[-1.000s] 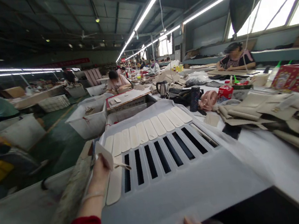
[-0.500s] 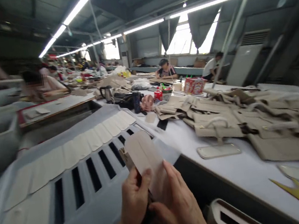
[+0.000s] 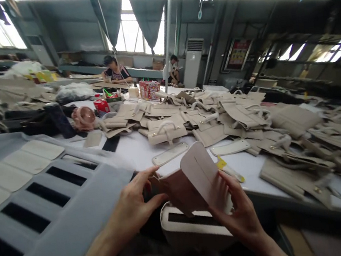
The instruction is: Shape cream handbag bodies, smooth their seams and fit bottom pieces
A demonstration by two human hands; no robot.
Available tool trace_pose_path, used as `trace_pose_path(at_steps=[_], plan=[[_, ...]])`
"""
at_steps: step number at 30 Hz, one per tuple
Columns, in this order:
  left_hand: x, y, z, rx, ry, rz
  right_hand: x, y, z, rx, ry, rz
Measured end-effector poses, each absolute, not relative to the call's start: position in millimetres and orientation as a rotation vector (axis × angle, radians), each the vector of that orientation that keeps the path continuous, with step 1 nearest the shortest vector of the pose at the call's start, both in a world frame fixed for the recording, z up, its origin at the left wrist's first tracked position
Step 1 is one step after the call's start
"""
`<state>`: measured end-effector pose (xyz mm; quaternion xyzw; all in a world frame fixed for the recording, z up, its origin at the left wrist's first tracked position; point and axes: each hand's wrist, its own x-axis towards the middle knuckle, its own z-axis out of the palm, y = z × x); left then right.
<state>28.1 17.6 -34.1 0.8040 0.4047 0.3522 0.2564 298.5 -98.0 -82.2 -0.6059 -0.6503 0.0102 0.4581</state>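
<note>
My right hand (image 3: 238, 207) grips the lower right of a beige leather bag piece. A pale flap (image 3: 197, 169) with rounded corners and a short slit stands up from it. Its brownish inner side (image 3: 179, 188) shows to the left. My left hand (image 3: 138, 199) is at the left edge of this piece, fingers curled at the edge and thumb stretched out in front. Directly below the piece is a beige bag body (image 3: 199, 233) with a dark strip along its pale top; my right hand partly covers it.
Flat beige bag parts with handles (image 3: 207, 118) are heaped across the white table (image 3: 135, 150). Long pale strips (image 3: 171, 153) and a yellow-handled tool (image 3: 228, 168) lie nearer. Pale panels (image 3: 18, 161) and black strips (image 3: 48, 193) line the grey cloth. Two people sit farther back.
The view has swung right. My hands have moved apart, and the bag piece, earlier held close between both, now spreads with its brownish inner side showing. The bag body appears under it.
</note>
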Motion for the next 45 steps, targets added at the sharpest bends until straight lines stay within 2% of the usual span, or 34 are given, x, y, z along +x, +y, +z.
trace_pose_path(at_steps=[6, 12, 17, 22, 25, 29, 32, 36, 40, 45], plan=[[57, 11, -56, 1.982, 1.016, 0.746, 318, -114, -109, -1.542, -1.594, 0.03], [70, 3, -98, 2.113, 1.05, 0.609, 339, -126, -125, -1.622, -1.81, 0.047], [65, 4, -147, 2.064, 1.079, 0.689, 350, -130, -129, -1.725, -2.051, -0.146], [49, -4, -187, 1.539, 1.122, 0.782, 345, -118, -126, -1.645, -2.233, -0.206], [49, -16, -201, 1.171, 1.027, 0.791, 339, -109, -126, -1.616, -2.337, -0.02], [58, -30, -215, 0.802, 0.914, 0.827, 340, -98, -116, -1.659, -2.377, 0.48], [64, -37, -228, 0.628, 0.885, 0.843, 341, -88, -97, -1.663, -2.355, 0.853], [72, -41, -234, 0.521, 0.788, 0.927, 338, -72, -69, -1.574, -2.329, 1.175], [79, -41, -227, 0.481, 0.703, 0.953, 334, -59, -67, -1.541, -2.351, 1.271], [81, -40, -223, 0.501, 0.719, 0.954, 337, -54, -85, -1.628, -2.468, 1.102]])
